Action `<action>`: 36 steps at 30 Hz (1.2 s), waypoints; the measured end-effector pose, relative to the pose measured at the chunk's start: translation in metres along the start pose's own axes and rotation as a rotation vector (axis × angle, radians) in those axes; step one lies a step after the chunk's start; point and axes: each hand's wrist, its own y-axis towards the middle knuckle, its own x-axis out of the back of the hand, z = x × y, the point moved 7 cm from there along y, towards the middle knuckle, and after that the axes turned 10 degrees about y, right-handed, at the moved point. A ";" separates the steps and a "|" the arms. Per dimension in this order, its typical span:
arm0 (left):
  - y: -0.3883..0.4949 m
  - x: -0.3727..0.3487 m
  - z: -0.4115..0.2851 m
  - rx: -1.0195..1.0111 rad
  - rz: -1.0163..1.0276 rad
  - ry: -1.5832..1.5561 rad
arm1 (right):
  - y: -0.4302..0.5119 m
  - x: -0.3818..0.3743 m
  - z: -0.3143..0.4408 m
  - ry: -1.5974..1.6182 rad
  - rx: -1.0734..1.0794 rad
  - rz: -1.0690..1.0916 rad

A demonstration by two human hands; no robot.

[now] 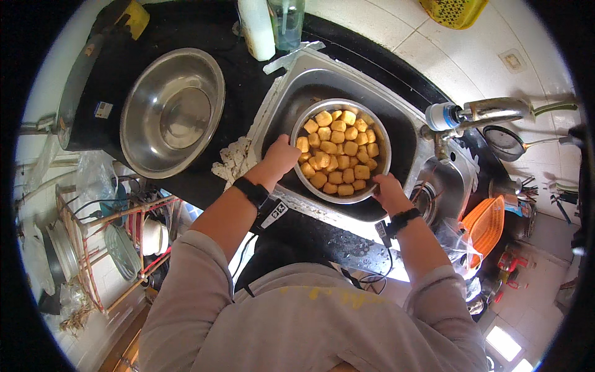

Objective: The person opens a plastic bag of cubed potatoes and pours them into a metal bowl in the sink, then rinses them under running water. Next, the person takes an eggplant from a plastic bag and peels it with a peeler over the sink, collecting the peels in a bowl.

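Observation:
A round stainless steel bowl (386,160) sits in or just over the larger basin of the sink (288,100); whether it rests on the bottom I cannot tell. Many golden-brown cubes that look like fried tofu (338,136) fill it, some of them overlapping. My left hand (281,157) grips the bowl's rim on its left side. On the lower right, the same rim is held by my right hand (390,191). The fingers of both hands are partly hidden by the rim. Each wrist wears a black strap with a cabled device.
Left of the sink, a large steel basin (186,114) stands on the black countertop (246,100). The faucet (492,111) reaches in from the right, above a smaller sink bowl (451,186). An orange plastic basket (485,228) is at right. Bottles (258,32) stand behind the sink.

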 end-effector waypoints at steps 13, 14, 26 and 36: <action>-0.102 0.102 -0.042 -0.271 -0.120 -0.287 | -0.112 -0.053 0.082 0.265 0.040 0.182; -0.104 0.107 -0.037 -0.207 -0.088 -0.319 | -0.117 -0.065 0.087 0.320 0.049 0.258; -0.136 0.163 0.087 0.120 -0.471 -1.633 | -0.129 -0.148 0.111 0.281 0.093 0.344; -0.293 0.185 0.211 0.198 -0.601 -1.677 | -0.094 -0.212 0.099 0.208 0.006 0.333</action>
